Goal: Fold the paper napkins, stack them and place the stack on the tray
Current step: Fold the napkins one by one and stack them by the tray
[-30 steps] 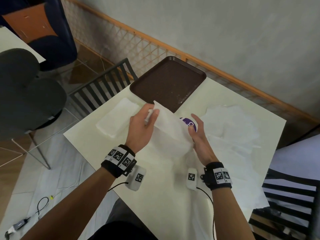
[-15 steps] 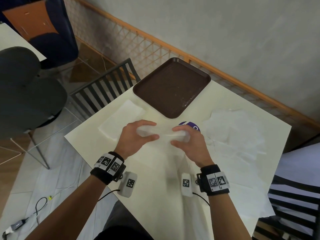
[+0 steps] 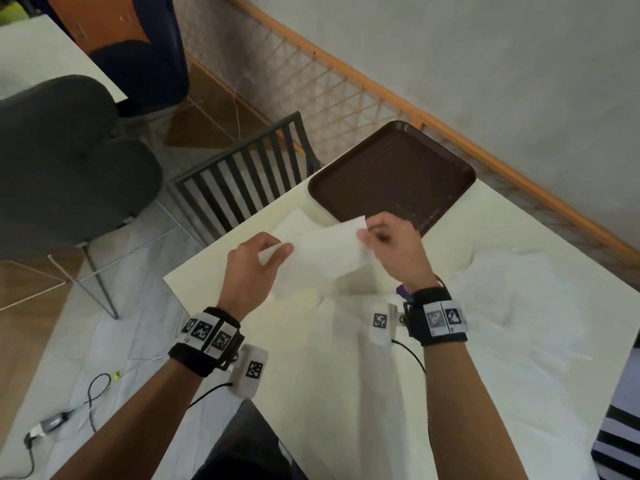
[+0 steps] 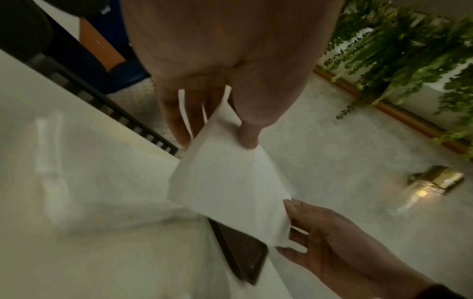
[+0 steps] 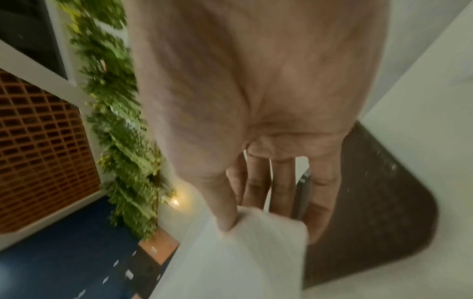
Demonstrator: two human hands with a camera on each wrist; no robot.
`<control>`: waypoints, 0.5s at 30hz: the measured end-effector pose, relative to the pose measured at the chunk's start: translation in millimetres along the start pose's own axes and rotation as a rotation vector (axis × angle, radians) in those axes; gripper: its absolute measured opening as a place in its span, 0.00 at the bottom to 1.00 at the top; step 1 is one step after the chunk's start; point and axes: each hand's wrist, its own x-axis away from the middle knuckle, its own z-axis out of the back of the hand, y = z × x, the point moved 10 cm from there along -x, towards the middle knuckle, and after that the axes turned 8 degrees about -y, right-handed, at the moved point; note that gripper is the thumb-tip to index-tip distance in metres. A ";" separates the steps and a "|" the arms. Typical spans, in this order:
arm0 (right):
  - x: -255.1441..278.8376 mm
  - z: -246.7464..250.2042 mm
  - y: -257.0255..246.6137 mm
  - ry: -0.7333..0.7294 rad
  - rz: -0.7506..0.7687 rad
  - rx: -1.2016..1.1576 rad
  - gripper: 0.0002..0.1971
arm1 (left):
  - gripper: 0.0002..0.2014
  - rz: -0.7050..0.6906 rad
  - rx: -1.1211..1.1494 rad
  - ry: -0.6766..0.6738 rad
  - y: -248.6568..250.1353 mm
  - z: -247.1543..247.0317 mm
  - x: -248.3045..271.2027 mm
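I hold a folded white paper napkin (image 3: 325,258) lifted above the cream table (image 3: 332,393). My left hand (image 3: 273,252) pinches its near-left corner, also seen in the left wrist view as the napkin (image 4: 227,182) under my thumb (image 4: 247,139). My right hand (image 3: 372,233) pinches the far-right corner, close to the near edge of the brown tray (image 3: 391,174). In the right wrist view the napkin (image 5: 245,250) hangs from thumb and fingers beside the tray (image 5: 371,202). A folded napkin (image 3: 294,221) lies flat on the table behind the held one, partly hidden.
Unfolded napkins (image 3: 526,299) are spread over the right half of the table. A purple object (image 3: 403,292) peeks out under my right wrist. A black slatted chair (image 3: 242,178) stands at the table's left edge, a grey chair (image 3: 62,161) further left.
The napkin was pressed flat on the table half a second ago. Both hands have since lifted it and carried it left and towards the tray, the right hand now at the tray's edge.
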 end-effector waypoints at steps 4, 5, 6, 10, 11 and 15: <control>-60.9 -49.3 -10.9 0.021 -0.016 0.057 0.12 | 0.10 0.152 -0.064 0.017 -45.0 15.9 -24.2; -73.3 -63.8 -9.5 0.010 -0.032 0.083 0.13 | 0.12 0.189 -0.070 0.006 -56.0 15.3 -27.1; -84.2 -78.8 -7.6 -0.009 -0.054 0.109 0.13 | 0.13 0.213 -0.074 0.001 -66.7 14.4 -30.6; -115.2 -122.0 2.2 -0.053 -0.103 0.247 0.11 | 0.17 0.242 -0.168 -0.041 -91.5 4.7 -38.5; -119.1 -128.2 2.5 -0.060 -0.102 0.274 0.10 | 0.17 0.237 -0.207 -0.047 -93.1 2.2 -39.7; -121.9 -135.4 -2.4 -0.074 -0.088 0.309 0.11 | 0.18 0.221 -0.319 -0.067 -88.2 -6.0 -36.6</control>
